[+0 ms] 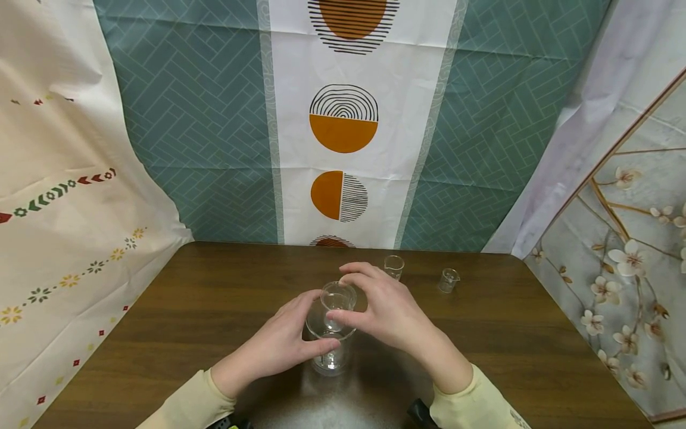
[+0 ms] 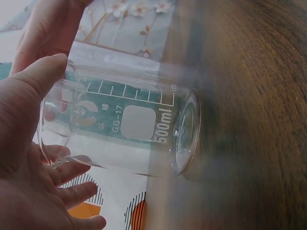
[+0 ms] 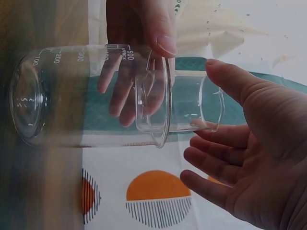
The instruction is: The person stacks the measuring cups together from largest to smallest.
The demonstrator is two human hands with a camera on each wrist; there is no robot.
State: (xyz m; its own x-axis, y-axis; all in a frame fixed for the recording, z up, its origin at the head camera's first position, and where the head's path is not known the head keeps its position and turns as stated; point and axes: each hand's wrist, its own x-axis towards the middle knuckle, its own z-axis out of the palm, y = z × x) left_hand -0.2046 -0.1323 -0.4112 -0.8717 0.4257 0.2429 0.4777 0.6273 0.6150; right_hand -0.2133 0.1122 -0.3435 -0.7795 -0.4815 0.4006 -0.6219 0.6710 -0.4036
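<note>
A large glass beaker (image 2: 139, 122) marked 500ml stands upright on the wooden table. My left hand (image 1: 284, 336) holds it near the rim, thumb on the near side and fingers spread around the far side. With thumb and index finger, my right hand (image 1: 388, 307) pinches a smaller glass beaker (image 3: 187, 100) at its upper rim. The small beaker's base sits inside the large beaker's mouth, while its upper part sticks out above. The other right fingers (image 3: 211, 191) extend loosely beside the glass.
Behind my right hand stands another small beaker (image 1: 393, 268), partly hidden by the hand. Farther right on the table (image 1: 214, 310) is a tiny beaker (image 1: 449, 280). A patterned cloth (image 1: 343, 71) hangs at the table's back edge, with more cloths at both sides.
</note>
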